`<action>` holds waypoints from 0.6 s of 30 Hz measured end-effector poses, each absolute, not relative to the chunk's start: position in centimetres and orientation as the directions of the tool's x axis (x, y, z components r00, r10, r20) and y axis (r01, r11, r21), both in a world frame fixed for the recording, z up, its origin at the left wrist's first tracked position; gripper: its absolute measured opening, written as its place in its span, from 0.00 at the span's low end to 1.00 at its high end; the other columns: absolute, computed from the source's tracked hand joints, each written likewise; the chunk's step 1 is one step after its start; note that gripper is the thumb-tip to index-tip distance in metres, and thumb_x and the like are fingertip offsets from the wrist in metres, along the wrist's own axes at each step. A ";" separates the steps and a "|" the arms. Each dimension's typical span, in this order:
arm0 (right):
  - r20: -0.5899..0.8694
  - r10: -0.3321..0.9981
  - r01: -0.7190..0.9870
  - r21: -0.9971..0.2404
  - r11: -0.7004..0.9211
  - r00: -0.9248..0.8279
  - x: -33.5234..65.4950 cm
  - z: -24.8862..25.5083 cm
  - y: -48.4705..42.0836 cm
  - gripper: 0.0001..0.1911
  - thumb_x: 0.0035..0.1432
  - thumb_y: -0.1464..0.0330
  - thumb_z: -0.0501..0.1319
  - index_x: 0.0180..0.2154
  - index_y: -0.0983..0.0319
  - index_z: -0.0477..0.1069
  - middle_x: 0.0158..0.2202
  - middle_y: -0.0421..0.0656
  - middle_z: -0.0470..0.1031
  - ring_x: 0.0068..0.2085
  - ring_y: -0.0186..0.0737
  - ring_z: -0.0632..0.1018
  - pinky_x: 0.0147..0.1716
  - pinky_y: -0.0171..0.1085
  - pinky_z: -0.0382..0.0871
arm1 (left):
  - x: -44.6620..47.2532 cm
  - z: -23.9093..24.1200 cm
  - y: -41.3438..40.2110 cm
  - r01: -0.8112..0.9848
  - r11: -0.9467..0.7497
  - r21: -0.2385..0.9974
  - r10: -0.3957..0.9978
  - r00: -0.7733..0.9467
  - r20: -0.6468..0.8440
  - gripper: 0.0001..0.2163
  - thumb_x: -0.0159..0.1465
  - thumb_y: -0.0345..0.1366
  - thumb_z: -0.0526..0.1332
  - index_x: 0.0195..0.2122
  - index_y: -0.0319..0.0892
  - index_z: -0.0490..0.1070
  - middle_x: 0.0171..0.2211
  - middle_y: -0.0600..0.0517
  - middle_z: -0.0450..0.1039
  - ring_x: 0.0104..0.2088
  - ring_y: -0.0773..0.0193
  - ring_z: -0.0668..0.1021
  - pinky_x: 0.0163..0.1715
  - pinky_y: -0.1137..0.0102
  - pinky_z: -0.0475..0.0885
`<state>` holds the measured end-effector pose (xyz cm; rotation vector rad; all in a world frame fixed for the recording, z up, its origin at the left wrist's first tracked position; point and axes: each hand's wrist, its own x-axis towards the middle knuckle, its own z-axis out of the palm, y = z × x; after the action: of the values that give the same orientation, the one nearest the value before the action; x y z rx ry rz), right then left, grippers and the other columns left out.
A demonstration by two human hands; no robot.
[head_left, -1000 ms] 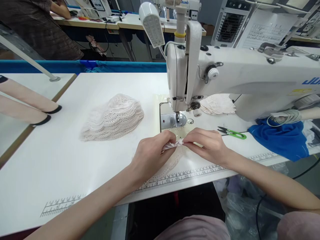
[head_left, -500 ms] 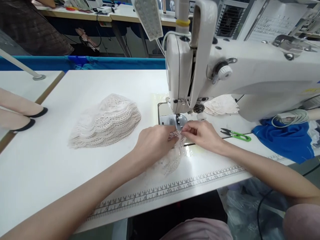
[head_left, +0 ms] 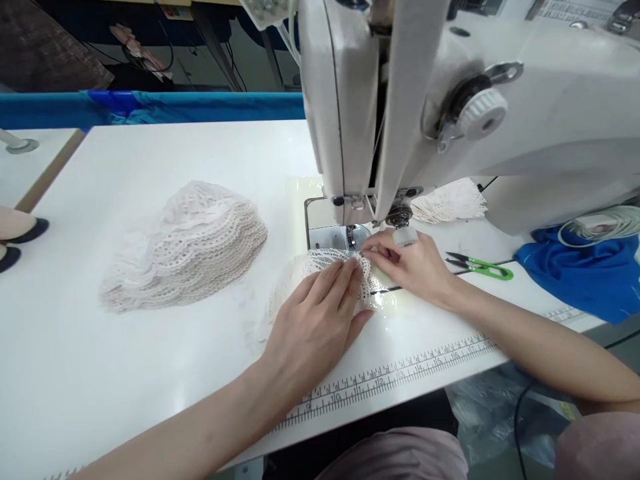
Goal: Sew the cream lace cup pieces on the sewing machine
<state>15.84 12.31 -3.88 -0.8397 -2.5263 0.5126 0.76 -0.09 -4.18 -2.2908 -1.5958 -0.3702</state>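
From the presser foot, I'm seeing the lace piece lying toward eight o'clock, its edge close by. My left hand is resting flat across it — fingers straight, gripping nothing. My right hand, at four o'clock, is pinching the lace's near-foot edge — thumb and forefinger closed. A lace stack is sitting at nine o'clock, green snips at three.

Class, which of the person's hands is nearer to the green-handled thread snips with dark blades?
Right. The right hand is left of the green-handled thread snips, apart from them; the left hand lies farther left, on white lace fabric.
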 end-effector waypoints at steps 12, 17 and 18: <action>0.441 0.279 0.375 0.147 0.915 -0.853 16.5 -4.2 11.3 0.15 0.61 0.74 0.53 0.45 0.64 0.76 0.31 0.42 0.78 0.35 0.38 0.74 0.29 0.39 0.54 | -0.3 -4.7 0.5 0.945 -0.324 -0.046 0.861 0.314 0.400 0.21 0.68 0.41 0.54 0.56 0.32 0.66 0.55 0.41 0.69 0.55 0.53 0.72 0.55 0.58 0.68; 0.410 0.303 0.398 0.168 0.902 -0.860 16.3 -4.3 11.3 0.16 0.61 0.74 0.52 0.47 0.64 0.74 0.32 0.43 0.79 0.36 0.39 0.74 0.29 0.40 0.53 | -0.5 -4.8 1.0 0.949 -0.314 -0.032 0.873 0.301 0.384 0.22 0.68 0.42 0.53 0.57 0.31 0.65 0.56 0.40 0.68 0.57 0.51 0.71 0.58 0.56 0.66; 0.406 0.307 0.402 0.171 0.900 -0.861 16.2 -4.3 11.2 0.16 0.61 0.74 0.52 0.47 0.65 0.75 0.32 0.43 0.79 0.36 0.39 0.74 0.29 0.40 0.53 | -0.5 -4.8 1.1 0.949 -0.315 -0.031 0.873 0.302 0.383 0.22 0.68 0.43 0.52 0.56 0.30 0.65 0.56 0.40 0.68 0.57 0.51 0.71 0.58 0.56 0.66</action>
<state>16.23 11.24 -4.32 -0.5215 -2.6906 -0.3543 -0.51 1.14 -4.82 -2.3195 -1.6635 -0.4352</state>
